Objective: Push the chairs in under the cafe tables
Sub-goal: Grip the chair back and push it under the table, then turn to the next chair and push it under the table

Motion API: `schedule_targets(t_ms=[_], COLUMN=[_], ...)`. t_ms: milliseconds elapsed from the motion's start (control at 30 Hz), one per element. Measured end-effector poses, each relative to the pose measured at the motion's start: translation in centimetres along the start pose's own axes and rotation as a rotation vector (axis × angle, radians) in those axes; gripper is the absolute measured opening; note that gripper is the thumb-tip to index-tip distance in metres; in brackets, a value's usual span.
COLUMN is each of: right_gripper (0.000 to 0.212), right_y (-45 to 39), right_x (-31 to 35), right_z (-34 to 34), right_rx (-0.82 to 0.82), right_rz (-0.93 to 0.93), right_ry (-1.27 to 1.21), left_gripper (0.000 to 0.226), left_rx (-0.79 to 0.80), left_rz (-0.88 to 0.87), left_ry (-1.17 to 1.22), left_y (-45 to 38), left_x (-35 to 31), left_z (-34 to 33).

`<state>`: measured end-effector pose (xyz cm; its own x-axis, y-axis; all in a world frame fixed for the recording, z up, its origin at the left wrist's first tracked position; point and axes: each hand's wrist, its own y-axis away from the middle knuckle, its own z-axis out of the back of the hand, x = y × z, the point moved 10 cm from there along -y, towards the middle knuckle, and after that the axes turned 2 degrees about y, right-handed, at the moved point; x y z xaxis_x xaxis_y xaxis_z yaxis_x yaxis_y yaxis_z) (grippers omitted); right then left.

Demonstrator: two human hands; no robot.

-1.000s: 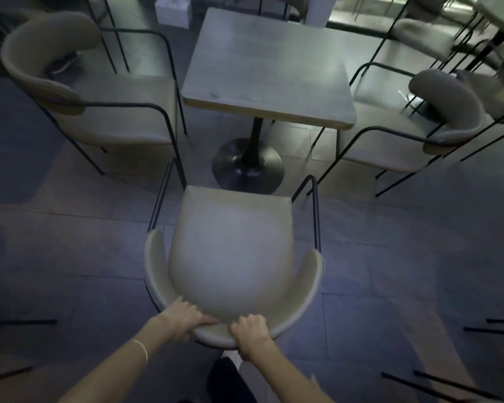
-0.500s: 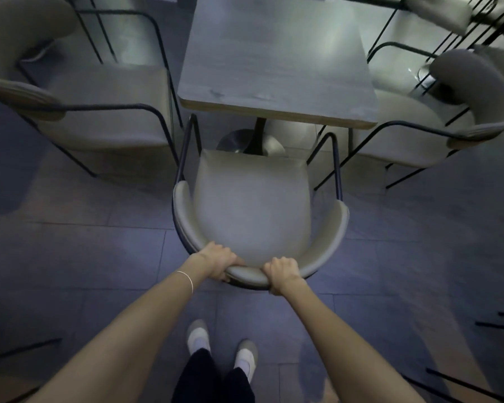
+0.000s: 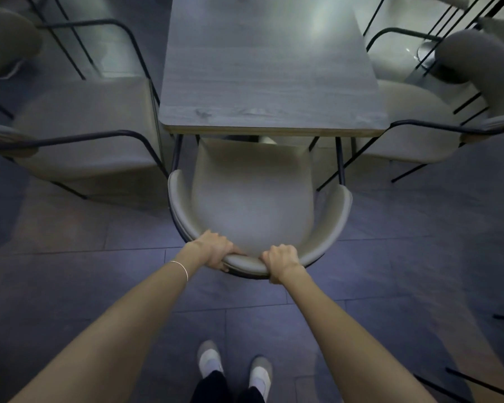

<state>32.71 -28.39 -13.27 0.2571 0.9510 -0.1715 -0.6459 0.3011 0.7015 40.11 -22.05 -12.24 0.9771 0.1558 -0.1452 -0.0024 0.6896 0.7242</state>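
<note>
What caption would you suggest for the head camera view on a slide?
Both hands, left and right, grip a chair's backrest, its seat front just under the cafe table.

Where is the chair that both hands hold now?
The chair is centre frame, its seat front just under the table edge, between two side chairs.

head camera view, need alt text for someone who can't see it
Both hands, left hand and right hand, grip the curved backrest of a beige chair whose seat front sits just under a grey wooden table. Similar chairs flank the table.
</note>
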Motion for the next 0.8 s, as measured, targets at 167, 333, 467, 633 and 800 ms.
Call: schedule_targets(t_ms=[167,333,467,633,800], right_gripper=[0.042,0.068,0.086,0.093,0.090], right_y=[0.2,1.8,3.9,9.2,14.0], right_x=[0.0,-1.0,-9.1,-27.5,-44.3], right_z=[-0.1,-0.2,4.3,8.2,7.8], right_rx=[-0.004,0.124,-0.059,-0.329,-0.424], right_rz=[0.013,0.019,-0.053,-0.312,-0.406], right_ry=[-0.023,-0.315,-0.621,-0.522,-0.419], left_gripper=[0.065,0.084,0.107,0.124,0.116], left_rx=[0.029,0.244,0.132,-0.357,-0.468], left_rz=[0.023,0.140,0.169,0.206,0.118], left_ry=[0.008,0.251,0.498,0.551,0.556], left_y=[0.0,0.2,-2.1,-6.7,-13.4], left_x=[-0.2,-1.4,-2.4,-5.6,-16.9], left_z=[0.0,0.2,8.4,25.5,38.4])
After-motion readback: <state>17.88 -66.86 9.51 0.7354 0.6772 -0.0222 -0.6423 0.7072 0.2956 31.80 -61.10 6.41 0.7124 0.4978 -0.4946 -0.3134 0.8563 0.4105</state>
